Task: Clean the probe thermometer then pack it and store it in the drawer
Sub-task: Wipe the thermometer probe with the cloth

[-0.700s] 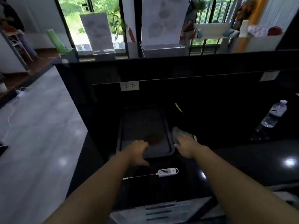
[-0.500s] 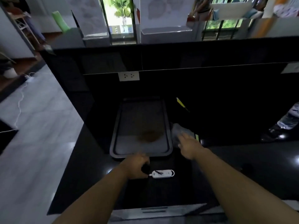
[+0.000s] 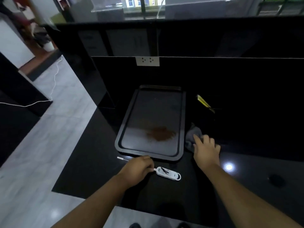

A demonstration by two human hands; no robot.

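Observation:
The white probe thermometer (image 3: 168,173) lies on the black counter just in front of the tray. Its thin metal probe runs left under my left hand (image 3: 137,170), and its tip sticks out past my knuckles. My left hand is closed over the probe right next to the white body. My right hand (image 3: 206,151) rests with spread fingers on a grey cloth (image 3: 192,137) beside the tray's right edge. Whether it grips the cloth I cannot tell.
A dark baking tray (image 3: 120,142) with a brown smear sits in the middle of the counter. A yellow-handled tool (image 3: 204,102) lies behind the cloth. A white socket (image 3: 147,61) is on the back wall. The counter's left edge drops to a tiled floor (image 3: 41,145).
My left hand has come down from the tray's front edge onto the probe and closed on it. My right hand has stayed on the cloth. The camera has tilted down.

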